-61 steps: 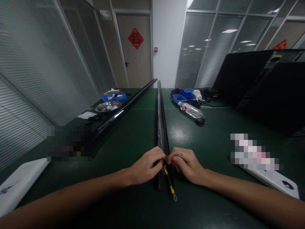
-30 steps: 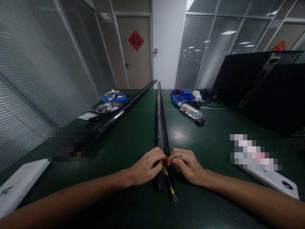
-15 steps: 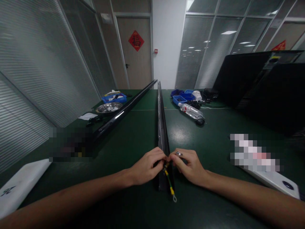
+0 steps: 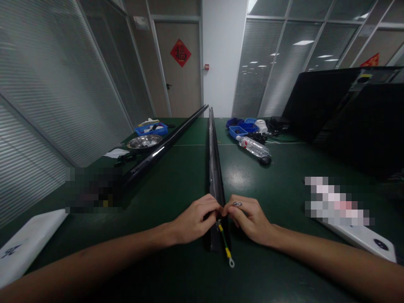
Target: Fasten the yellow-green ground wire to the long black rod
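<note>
A long black channel-shaped profile (image 4: 216,168) runs away from me down the table. At its near end, a yellow-green wire (image 4: 224,240) with a ring terminal (image 4: 231,262) hangs over the channel. My left hand (image 4: 197,219) is closed in a pinch at the wire's upper end. Close against it, my right hand (image 4: 248,219), with a ring on one finger, also pinches at that spot. The fingertips almost meet and hide what lies between them; whatever small part the right hand holds cannot be made out.
Another long black profile (image 4: 160,150) lies at the left. Beyond it are a metal dish (image 4: 134,144) and a blue tray (image 4: 135,131). On the right are blue bins (image 4: 237,133), a plastic bottle (image 4: 255,148), a white phone (image 4: 362,237) and dark panels (image 4: 328,101). A white object (image 4: 28,235) sits front left.
Almost nothing differs. My fingers have shifted very slightly at the wire's upper end, and a yellow bit seen between them earlier is now hidden.
</note>
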`<state>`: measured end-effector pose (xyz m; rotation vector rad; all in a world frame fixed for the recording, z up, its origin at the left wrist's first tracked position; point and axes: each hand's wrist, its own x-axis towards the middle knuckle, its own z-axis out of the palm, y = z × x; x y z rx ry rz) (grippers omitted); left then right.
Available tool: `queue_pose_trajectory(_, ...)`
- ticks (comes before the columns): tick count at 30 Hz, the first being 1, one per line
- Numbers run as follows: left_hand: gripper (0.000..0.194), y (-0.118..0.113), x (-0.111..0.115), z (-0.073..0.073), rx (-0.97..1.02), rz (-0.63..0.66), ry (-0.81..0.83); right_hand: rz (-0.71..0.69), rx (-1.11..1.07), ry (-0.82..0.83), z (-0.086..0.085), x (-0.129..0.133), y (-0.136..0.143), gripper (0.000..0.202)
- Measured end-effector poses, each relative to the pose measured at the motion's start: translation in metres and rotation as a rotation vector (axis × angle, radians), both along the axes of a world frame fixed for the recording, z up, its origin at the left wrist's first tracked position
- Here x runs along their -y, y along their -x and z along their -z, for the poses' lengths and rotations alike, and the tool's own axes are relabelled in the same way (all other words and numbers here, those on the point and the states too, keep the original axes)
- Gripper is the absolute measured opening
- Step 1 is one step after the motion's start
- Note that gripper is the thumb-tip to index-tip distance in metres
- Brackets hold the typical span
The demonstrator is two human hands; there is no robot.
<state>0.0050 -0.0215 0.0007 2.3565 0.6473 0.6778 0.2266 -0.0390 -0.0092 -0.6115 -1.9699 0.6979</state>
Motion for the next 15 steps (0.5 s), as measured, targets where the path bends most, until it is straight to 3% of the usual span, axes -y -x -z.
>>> queue_pose_trajectory(4, 0.018, -0.0002, -0.0004, -0.0002, -0.005, 0.006, -0.010, 0.078, 0.007, 0.014, -0.0019, 0.0008, 0.0012, 0.033)
queue_pose_trajectory(15, 0.017, 0.0004, -0.0012, 0.0031, -0.008, 0.002, -0.023, 0.009, 0.014, 0.021, -0.0012, -0.0001, 0.0021, 0.029)
